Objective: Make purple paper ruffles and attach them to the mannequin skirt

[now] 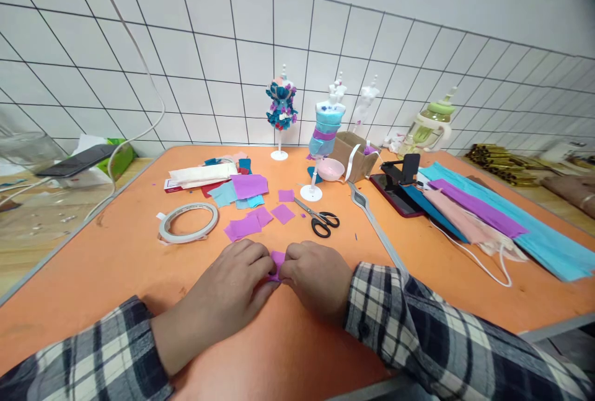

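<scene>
Between my fingertips is a small piece of purple crepe paper [277, 259], just above or on the orange table. My left hand [237, 280] pinches its left side, and my right hand [316, 277] grips the right side; the fingers hide most of it. Beyond my hands lie cut purple squares [282, 214] and a larger purple piece [250, 186] over light blue pieces [224, 194]. Black-handled scissors [320, 220] rest partly opened past my right hand. A roll of double-sided tape [188, 222] lies flat beyond my left hand.
Small mannequins stand at the back, one with a blue wrap and purple belt [326, 128], another covered in paper flowers [281, 103]. A pink bowl [331, 170] and cardboard box [356, 159] are beside them. Folded paper strips [483, 202], a phone [395, 193] and a bottle [430, 128] occupy the right.
</scene>
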`<state>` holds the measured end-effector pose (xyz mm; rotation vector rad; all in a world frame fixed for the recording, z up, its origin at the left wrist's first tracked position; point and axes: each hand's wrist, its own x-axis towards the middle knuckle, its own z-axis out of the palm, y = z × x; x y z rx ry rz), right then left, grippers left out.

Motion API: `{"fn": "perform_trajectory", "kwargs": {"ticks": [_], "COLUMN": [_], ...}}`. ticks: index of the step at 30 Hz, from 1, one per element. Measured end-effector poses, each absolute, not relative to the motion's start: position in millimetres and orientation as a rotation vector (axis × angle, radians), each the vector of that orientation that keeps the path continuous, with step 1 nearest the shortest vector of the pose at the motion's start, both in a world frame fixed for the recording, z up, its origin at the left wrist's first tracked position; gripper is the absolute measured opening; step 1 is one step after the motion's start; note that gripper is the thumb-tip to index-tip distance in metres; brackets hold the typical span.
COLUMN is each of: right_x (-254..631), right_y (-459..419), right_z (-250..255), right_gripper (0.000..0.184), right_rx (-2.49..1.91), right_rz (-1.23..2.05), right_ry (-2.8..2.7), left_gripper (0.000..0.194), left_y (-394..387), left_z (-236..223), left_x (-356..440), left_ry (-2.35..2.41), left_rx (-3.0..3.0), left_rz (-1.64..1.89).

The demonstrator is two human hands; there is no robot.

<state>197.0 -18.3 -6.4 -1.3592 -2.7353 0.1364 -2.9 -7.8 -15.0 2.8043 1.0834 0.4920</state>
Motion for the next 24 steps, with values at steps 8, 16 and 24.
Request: {"fn": "perform_trajectory", "kwargs": {"ticks": [8,16,24], "right_x": [196.8,197.2,197.3], "right_y": [-18.1,-17.8,-15.6], "right_z": [-2.7,-2.3,-3.6], "right_gripper": [0.022,0.02,0.022], "right_rx": [-1.42,-1.477,-1.46], "right_rz": [0.186,0.269,0.291], "right_ry": [-2.737,-2.678,-2.665], "left_gripper": [0.022,0.022,0.021], "left_y": [-8.1,-7.7,-7.4], "left_z": [-12.1,-10.8,-13.3], "left_x": [-2.5,-2.0,-1.3], "left_ry": [1.135,1.009,1.041], "left_rx": [2.846,2.885,2.961], "left_rz": [0.419,0.547,0.584]}}
